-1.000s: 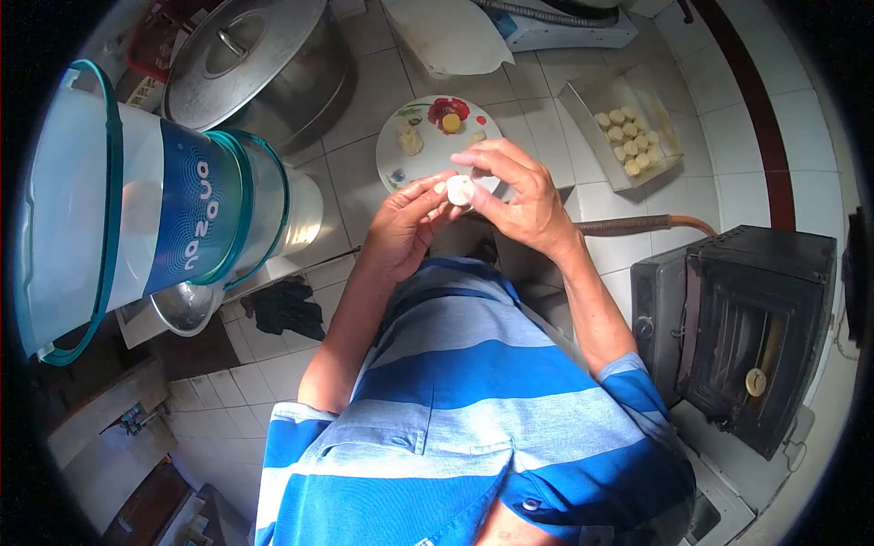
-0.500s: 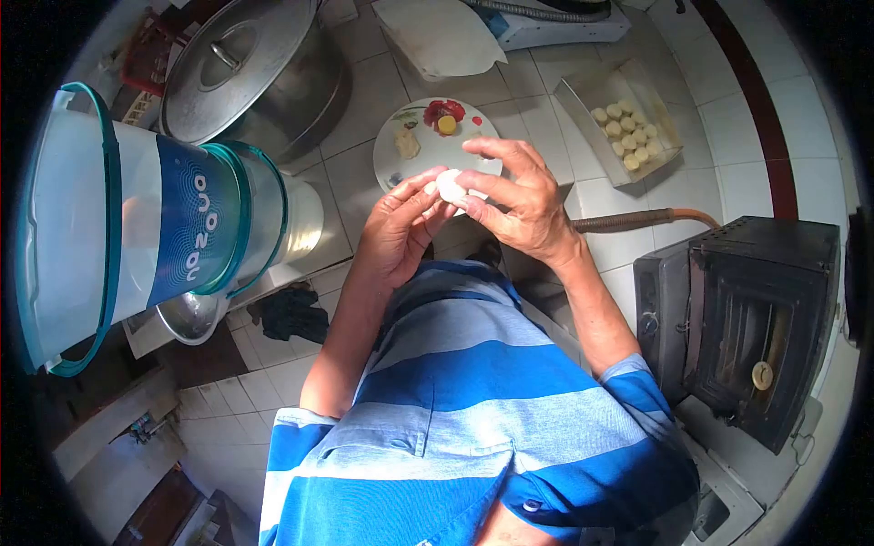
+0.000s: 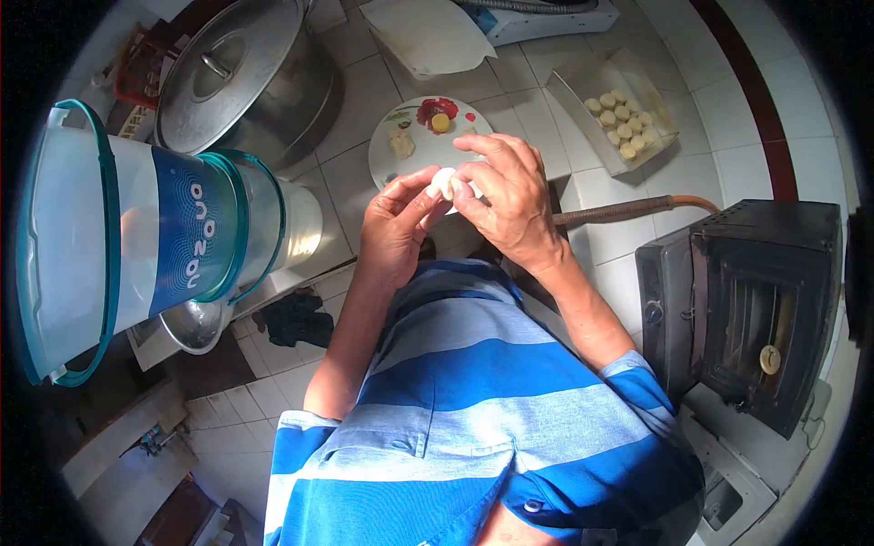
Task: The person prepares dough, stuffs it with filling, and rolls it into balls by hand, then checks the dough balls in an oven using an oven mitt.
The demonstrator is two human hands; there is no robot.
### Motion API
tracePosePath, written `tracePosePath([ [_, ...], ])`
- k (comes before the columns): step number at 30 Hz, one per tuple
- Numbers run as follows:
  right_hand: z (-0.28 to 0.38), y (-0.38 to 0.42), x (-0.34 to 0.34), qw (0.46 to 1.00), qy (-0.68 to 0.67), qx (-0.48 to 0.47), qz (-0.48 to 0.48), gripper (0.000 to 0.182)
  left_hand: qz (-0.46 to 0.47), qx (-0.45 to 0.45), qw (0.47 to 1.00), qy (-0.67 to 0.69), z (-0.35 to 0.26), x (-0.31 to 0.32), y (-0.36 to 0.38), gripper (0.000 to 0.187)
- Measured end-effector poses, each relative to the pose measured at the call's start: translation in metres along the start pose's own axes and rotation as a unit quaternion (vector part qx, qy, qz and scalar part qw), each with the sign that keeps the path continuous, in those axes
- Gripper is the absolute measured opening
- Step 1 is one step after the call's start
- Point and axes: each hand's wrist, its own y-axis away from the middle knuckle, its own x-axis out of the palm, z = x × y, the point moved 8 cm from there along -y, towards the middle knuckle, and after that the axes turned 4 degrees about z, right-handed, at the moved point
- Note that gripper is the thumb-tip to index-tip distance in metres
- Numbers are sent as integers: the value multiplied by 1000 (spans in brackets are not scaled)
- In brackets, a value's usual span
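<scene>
Between the fingertips of both hands is a small white dough ball (image 3: 443,183), held over the near edge of a floral plate (image 3: 386,160). My left hand (image 3: 397,217) pinches it from the left. My right hand (image 3: 507,196) has thumb and forefinger on its other side, the remaining fingers bent above. On the plate lie a pale lump of dough (image 3: 401,143) and a round yellow piece (image 3: 441,122). A rectangular metal tin (image 3: 593,144) at the upper right holds several round pale dough pieces.
A large lidded metal pot (image 3: 305,109) stands at the upper left, near a stack of clear buckets (image 3: 137,218) with teal rims. White paper (image 3: 428,36) lies beyond the plate. At the right is a black oven (image 3: 760,300) beside a corrugated hose (image 3: 619,212).
The fingers of my right hand have curled closer around the dough ball, its forefinger now more bent. The surroundings have shifted slightly in view.
</scene>
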Motion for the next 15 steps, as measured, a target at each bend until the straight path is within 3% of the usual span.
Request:
tracePosePath([
  [2,6,-1,2,999,48,-25,9,18,0,-5,1000,5,0,1,0,30],
  [5,-2,3,0,1000,-8,-20,-15,21,14,-22,998,60,-4,5,2,30],
  [11,5,11,2,997,8,-82,0,27,35,-36,991,120,5,-2,-1,31],
  [15,-1,16,1,998,-25,-52,-23,29,42,-40,989,133,1,1,-1,31],
])
